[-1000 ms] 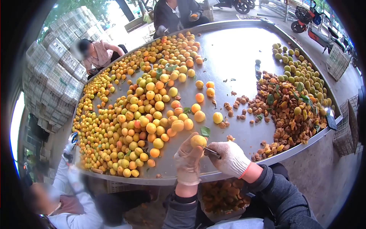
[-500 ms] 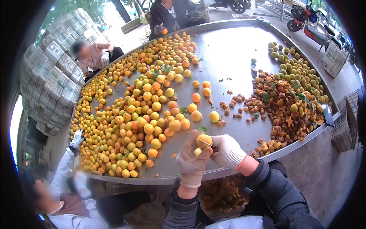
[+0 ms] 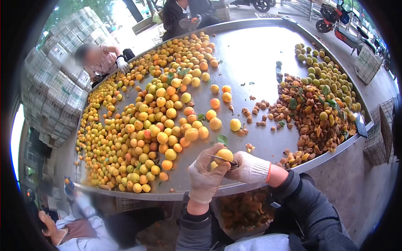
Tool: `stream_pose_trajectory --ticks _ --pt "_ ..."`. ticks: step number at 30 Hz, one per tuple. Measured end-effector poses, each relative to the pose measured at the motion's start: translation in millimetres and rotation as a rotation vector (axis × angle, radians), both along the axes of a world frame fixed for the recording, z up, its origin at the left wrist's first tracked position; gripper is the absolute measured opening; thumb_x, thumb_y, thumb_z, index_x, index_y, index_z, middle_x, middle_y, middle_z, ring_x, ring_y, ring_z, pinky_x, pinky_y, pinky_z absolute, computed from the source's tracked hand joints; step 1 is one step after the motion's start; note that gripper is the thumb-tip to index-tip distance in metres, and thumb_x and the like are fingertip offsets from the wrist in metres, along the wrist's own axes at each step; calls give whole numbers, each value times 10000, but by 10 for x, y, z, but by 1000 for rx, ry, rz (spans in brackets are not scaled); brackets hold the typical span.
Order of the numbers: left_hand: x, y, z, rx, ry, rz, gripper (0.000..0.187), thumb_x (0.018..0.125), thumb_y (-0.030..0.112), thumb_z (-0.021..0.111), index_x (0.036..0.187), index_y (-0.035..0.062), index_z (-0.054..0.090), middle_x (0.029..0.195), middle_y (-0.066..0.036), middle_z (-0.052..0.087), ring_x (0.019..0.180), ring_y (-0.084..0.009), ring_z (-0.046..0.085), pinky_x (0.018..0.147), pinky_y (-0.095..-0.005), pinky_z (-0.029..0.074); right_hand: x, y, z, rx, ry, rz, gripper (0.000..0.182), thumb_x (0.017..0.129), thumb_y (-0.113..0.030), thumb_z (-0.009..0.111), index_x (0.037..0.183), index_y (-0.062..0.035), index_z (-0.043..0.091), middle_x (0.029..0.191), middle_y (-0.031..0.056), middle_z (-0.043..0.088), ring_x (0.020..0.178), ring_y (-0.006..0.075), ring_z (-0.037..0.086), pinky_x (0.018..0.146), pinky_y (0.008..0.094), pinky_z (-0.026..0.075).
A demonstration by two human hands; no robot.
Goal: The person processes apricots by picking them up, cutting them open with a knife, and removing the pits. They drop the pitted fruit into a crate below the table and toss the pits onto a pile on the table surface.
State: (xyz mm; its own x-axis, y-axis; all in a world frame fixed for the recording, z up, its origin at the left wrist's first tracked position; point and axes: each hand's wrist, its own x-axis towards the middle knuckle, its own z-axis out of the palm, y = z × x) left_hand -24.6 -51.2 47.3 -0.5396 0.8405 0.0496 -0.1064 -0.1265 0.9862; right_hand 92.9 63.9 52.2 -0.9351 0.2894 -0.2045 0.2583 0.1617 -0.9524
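My left hand (image 3: 206, 175), in a pale work glove, is closed around a yellow-orange apricot (image 3: 224, 154). A smaller yellow piece of fruit (image 3: 214, 165) shows below it, between the thumb and fingers. My right hand (image 3: 252, 167), in a white knitted glove with an orange cuff edge, grips a small knife (image 3: 220, 158). The thin blade lies across the apricot's near side; the handle is mostly hidden by the fingers. Just beyond my hands, a green leaf (image 3: 222, 139) and a loose apricot (image 3: 235, 124) lie on the metal table (image 3: 247, 58).
Whole apricots (image 3: 155, 129) cover the table's left side. Brown stones and scraps (image 3: 310, 108) pile up at the right, beside greenish fruit (image 3: 335, 81). A container of apricot pieces (image 3: 245, 211) sits below the table edge. Co-workers (image 3: 100, 62) work around it. Stacked crates (image 3: 54, 83) stand left.
Both hands moved slightly left with the apricot and knife. A brown scrap now lies beyond my right hand. The near-left co-worker's hand left the table; the far co-worker's hands came together.
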Motion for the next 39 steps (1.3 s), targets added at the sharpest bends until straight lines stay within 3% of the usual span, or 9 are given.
stream_pose_trajectory --ticks 5,8,10,12,14,19,21,26,39 --pt "-117 22 -20 140 -288 151 484 794 -22 746 1243 -48 567 1146 -109 640 992 -161 626 839 -275 529 197 35 143 32 140 -181 118 840 -71 653 936 -16 693 687 23 626 663 119 602 641 289 497" --pt "-131 19 -103 77 -101 186 473 786 -14 753 1230 -19 588 1121 -91 644 970 -154 626 834 -278 525 255 101 349 -371 -72 -394 176 825 -57 659 995 -24 687 737 3 620 746 93 614 706 252 507" --pt "-4 55 -160 -52 576 134 512 730 68 816 1202 28 623 1023 -40 636 910 -152 625 808 -268 507 179 78 170 -117 296 -474 272 808 -82 691 1070 -21 653 826 31 639 813 89 601 755 248 498" --pt "97 90 -58 -98 694 139 525 676 77 847 1159 41 647 980 -61 637 864 -173 631 781 -279 506 179 102 171 73 249 -451 337 789 -119 733 1090 -15 622 889 45 642 836 91 574 775 262 492" --pt "97 70 -43 -76 632 59 464 687 69 841 1113 31 663 981 -56 645 882 -160 632 790 -274 507 176 141 137 10 131 -308 368 762 -206 744 1047 -6 624 921 135 649 855 187 634 773 314 505" --pt "53 59 0 -107 179 -70 383 737 30 794 1099 15 672 993 -64 668 907 -140 638 801 -250 508 242 122 211 -120 156 -320 325 792 -206 721 1030 -3 633 912 102 659 863 186 631 796 314 497" --pt "33 53 0 -148 108 -85 348 763 17 768 1097 0 671 1000 -78 673 907 -136 642 803 -243 510 245 110 264 -197 137 -343 234 830 -147 710 1029 -39 652 799 21 639 600 41 542 523 207 451" --pt "-53 52 -19 124 -697 -2 305 866 85 655 1139 -50 626 967 -143 665 760 -180 660 723 -282 553 347 195 340 -463 79 -334 231 837 -115 650 1056 -42 644 784 27 644 511 60 546 431 192 423" --pt "-34 -55 -123 -159 -460 -343 512 888 418 663 1154 -16 608 874 -73 660 665 -140 622 572 -226 485 266 182 298 -357 129 -238 245 837 -158 678 1044 -27 658 799 39 658 623 83 588 546 219 480"
